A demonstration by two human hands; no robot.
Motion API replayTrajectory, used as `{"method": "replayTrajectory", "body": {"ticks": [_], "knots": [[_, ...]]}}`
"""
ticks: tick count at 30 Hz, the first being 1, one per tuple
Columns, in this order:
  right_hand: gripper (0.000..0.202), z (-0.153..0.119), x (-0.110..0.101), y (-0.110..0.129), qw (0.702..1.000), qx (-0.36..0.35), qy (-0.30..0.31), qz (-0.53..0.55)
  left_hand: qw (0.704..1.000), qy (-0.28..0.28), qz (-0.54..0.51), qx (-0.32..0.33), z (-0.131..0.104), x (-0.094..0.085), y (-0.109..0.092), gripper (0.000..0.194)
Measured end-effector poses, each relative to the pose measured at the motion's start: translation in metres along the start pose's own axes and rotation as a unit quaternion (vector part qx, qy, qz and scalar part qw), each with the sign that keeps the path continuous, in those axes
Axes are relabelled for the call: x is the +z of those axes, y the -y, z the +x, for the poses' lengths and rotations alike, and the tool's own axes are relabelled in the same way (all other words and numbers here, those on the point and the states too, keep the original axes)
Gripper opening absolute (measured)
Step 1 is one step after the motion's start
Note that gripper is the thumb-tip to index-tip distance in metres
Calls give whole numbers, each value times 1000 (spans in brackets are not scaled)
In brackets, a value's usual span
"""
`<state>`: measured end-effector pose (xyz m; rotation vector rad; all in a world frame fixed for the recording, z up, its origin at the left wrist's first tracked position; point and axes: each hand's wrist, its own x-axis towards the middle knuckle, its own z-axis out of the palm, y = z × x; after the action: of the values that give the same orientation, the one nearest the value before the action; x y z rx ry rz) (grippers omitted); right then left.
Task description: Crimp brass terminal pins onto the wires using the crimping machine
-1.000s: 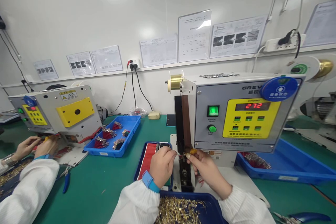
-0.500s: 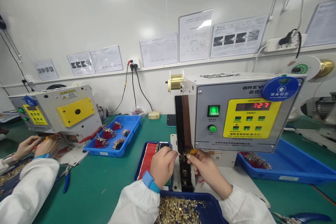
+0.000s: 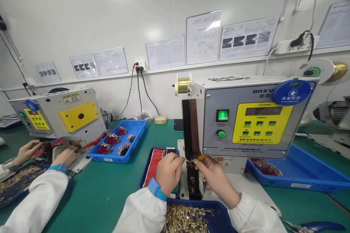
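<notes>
My left hand [image 3: 170,173], with a blue wrist strap, is closed in a pinch at the front of the machine [image 3: 210,123]. A thin pale wire [image 3: 187,160] sticks out of its fingertips towards the machine's dark working head [image 3: 192,178]. On the other side of that head, my right hand [image 3: 214,174] is also closed, thumb against fingers, an orange-yellow cover [image 3: 201,157] on a fingertip. Whatever tiny piece it pinches is too small to name. Below both hands, a dark blue tray [image 3: 224,209] holds many small gold-coloured metal terminals [image 3: 187,218].
Left of the machine, a tray holds red wires [image 3: 154,164]. Blue bins [image 3: 142,136] [image 3: 298,185] hold wire bundles. Pliers [image 3: 319,226] lie front right. At left, a co-worker's hands [image 3: 64,156] are at a second machine [image 3: 82,116].
My hands hold nearly the same place. The machine's red display digits no longer show. The co-worker's right hand has moved to the right, away from their left hand.
</notes>
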<state>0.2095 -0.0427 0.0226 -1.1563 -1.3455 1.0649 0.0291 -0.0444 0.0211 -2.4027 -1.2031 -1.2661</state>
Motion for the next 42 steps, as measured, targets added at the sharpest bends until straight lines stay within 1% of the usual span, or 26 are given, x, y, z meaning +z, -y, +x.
{"method": "replayTrajectory", "body": {"ticks": [6,13,20,29,34,37,39,42], "knots": [[25,-2,0,-1,1000,-11,-13,-26,1000,6,16,-4,0,1,1,24],[23,-2,0,1,999,-6,-8,-32,999,9,35,9,1,0,-2,24],[22,-2,0,0,999,-8,-19,-34,999,9,44,17,1,-1,-2,23],[27,-2,0,3,1000,10,-15,-3,999,0,31,17,0,0,-1,24],[32,-1,3,4,998,25,-25,43,1000,-4,20,18,0,0,-3,24],[32,-1,4,5,998,26,-28,59,1000,1,16,18,0,0,-3,24],[32,-1,3,6,997,24,-30,62,1000,8,17,9,-1,1,-2,23],[32,-1,2,5,997,21,-29,64,999,11,26,-28,0,2,1,27]]}}
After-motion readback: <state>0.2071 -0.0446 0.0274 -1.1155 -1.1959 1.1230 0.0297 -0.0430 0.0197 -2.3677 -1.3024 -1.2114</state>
